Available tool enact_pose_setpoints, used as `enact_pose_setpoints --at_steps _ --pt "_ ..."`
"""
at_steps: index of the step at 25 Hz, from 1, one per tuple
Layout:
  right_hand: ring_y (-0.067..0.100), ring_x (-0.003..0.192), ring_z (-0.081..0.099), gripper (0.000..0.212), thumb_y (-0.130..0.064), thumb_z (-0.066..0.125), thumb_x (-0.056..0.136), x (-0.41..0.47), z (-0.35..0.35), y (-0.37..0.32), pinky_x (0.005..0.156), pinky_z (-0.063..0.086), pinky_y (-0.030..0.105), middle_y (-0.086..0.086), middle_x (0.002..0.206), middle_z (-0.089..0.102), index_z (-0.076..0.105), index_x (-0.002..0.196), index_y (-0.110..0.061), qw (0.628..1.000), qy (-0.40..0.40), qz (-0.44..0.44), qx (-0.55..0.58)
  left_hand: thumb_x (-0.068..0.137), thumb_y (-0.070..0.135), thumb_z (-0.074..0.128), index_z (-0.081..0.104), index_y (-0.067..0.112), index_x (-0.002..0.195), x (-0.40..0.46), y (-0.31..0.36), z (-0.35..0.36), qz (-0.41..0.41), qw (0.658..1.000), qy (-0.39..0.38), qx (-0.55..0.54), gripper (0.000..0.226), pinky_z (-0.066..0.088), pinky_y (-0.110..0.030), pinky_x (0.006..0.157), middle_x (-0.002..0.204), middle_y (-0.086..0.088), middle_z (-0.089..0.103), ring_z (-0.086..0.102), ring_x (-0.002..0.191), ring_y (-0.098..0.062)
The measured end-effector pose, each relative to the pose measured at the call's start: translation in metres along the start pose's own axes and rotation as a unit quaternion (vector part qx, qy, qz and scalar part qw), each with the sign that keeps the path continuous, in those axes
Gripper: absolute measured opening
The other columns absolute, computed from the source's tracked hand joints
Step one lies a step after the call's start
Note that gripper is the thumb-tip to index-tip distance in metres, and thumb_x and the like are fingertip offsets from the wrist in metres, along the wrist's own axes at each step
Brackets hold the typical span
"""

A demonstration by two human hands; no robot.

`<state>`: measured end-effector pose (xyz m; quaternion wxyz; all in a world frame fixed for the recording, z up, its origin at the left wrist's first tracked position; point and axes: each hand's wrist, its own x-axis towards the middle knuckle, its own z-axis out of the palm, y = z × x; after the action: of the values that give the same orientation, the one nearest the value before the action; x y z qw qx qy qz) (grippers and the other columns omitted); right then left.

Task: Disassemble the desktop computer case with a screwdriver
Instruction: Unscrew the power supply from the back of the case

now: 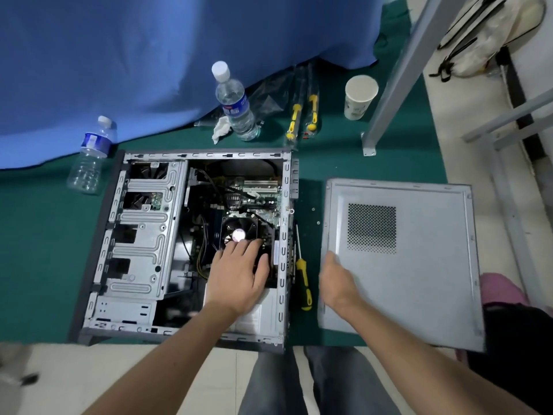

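Observation:
The open grey computer case (pixel 140 235) lies on its side on the green mat, its motherboard and CPU fan (pixel 239 230) exposed. My left hand (pixel 239 272) reaches inside, fingers spread and lying over the fan's near edge. The removed side panel (pixel 419 280) lies flat to the right of the case. My right hand (pixel 336 280) hovers at the panel's left edge, fingers loosely curled and holding nothing. A yellow-and-black screwdriver (pixel 302 274) lies on the mat between case and panel. Two small screws (pixel 318 222) sit loose near the panel's upper left.
Two water bottles (pixel 235 103) (pixel 91 157), a crumpled tissue (pixel 220 129), two bagged yellow screwdrivers (pixel 302 118) and a paper cup (pixel 359 97) sit beyond the case. A blue cloth (pixel 149 55) hangs behind. A grey metal frame leg (pixel 389 94) stands at right.

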<state>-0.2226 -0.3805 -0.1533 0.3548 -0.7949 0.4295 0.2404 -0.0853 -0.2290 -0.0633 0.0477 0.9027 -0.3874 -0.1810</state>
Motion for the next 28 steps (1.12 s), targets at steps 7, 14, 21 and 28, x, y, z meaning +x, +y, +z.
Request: enact_pose_setpoints --at_steps 7,14,21,28 --pt "0.019 0.068 0.056 0.033 0.012 0.043 0.085 0.001 -0.001 -0.015 0.061 0.053 0.034 0.006 0.086 0.052 0.039 0.108 -0.012 0.998 0.007 -0.043 -0.055 0.097 0.049 0.018 0.059 0.017 0.127 -0.001 0.001 -0.001 -0.005 1.000 -0.002 -0.006 0.060 0.043 -0.037 0.089 0.112 0.005 0.065 0.053 0.104 -0.018" --pt "0.026 0.086 0.056 0.023 0.005 0.039 0.094 0.000 -0.013 -0.023 0.069 0.043 0.033 0.009 0.106 0.052 0.042 0.114 -0.007 1.000 0.006 -0.029 -0.009 0.096 0.048 0.016 0.060 0.018 0.117 0.000 0.001 -0.001 -0.005 1.000 -0.008 -0.019 0.057 0.044 -0.037 0.084 0.105 0.006 0.064 0.051 0.097 -0.017" --pt "0.020 0.089 0.061 0.017 -0.018 0.051 0.099 -0.029 -0.003 -0.038 0.069 0.047 0.024 0.003 0.099 0.062 0.051 0.116 -0.014 0.976 0.089 -0.007 0.197 0.098 0.044 0.018 0.051 0.023 0.092 -0.001 -0.002 0.001 0.004 1.000 0.004 -0.023 0.040 0.042 -0.035 0.074 0.091 0.008 0.058 0.046 0.085 -0.015" --pt "0.022 0.098 0.060 0.027 -0.013 0.050 0.099 -0.054 0.007 -0.051 0.084 0.049 0.031 0.008 0.115 0.063 0.053 0.126 -0.009 0.973 0.132 0.057 0.181 0.100 0.038 0.024 0.043 0.025 0.084 -0.001 -0.005 0.002 0.035 0.997 0.018 -0.064 0.029 0.039 -0.033 0.064 0.083 0.007 0.055 0.045 0.076 -0.015"
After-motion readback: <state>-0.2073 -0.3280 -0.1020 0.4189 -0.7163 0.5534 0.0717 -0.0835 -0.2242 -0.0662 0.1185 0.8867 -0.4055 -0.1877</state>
